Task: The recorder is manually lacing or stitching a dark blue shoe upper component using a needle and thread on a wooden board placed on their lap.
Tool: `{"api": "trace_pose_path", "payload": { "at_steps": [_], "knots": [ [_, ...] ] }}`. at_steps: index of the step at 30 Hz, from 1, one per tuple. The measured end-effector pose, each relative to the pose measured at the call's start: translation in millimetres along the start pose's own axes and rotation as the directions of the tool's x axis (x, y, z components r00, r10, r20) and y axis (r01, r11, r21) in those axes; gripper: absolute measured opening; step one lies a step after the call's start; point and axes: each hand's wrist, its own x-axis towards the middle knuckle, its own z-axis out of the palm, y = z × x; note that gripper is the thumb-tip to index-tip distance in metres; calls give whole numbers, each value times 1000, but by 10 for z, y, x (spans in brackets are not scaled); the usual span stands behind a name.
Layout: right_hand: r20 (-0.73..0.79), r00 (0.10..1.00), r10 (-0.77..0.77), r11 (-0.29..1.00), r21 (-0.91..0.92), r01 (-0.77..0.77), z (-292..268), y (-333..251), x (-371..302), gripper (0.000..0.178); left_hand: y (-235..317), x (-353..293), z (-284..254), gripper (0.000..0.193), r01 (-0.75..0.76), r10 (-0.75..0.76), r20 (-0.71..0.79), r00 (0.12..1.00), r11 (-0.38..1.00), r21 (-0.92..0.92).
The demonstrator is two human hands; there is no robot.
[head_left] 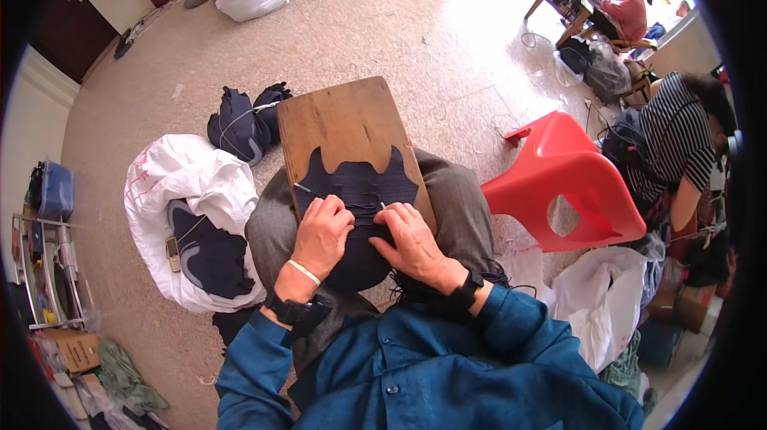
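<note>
A dark navy shoe upper [351,182] lies on a wooden board [343,114] across my lap. Its top edge has two pointed corners, and thin dark cords run across its middle. My left hand [322,232] is closed at the left side of these cords. A thin pale rod [305,189] sticks out from its fingertips toward the upper left. My right hand [411,242] pinches at the right side of the cords, with its thumb bent inward. A small pale tip shows by its index finger, but what it holds is not clear.
To my left, a white sack [192,170] bears dark shoe uppers [212,254] and a phone [172,254]. A tied dark bundle [240,122] lies beyond it. A red plastic stool [551,166] stands at right, near a person in a striped shirt [667,134]. White bags [595,302] lie at lower right.
</note>
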Motion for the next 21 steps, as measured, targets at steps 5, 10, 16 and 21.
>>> {"api": "trace_pose_path", "payload": {
  "at_steps": [5, 10, 16, 21],
  "knots": [
    [-3, 1000, -2, 1000, -10, 2, -14, 20, -1, 36, -125, -18, -113, 12, 53, -70, -61, 996, 967, -250],
    [-12, 1000, -16, 1000, 0, 16, -9, 1, 9, 34, -115, -100, -32, 10, 75, -107, -114, 988, 964, -256],
    [-75, 995, -65, 998, -11, 64, -5, 33, 187, 7, 5, -191, 2, 11, 130, -165, -277, 947, 982, -139],
    [-71, 991, -112, 994, -24, 111, 64, 29, 327, 8, 32, -244, 81, 11, 173, -176, -294, 940, 984, -35]
  ]
}}
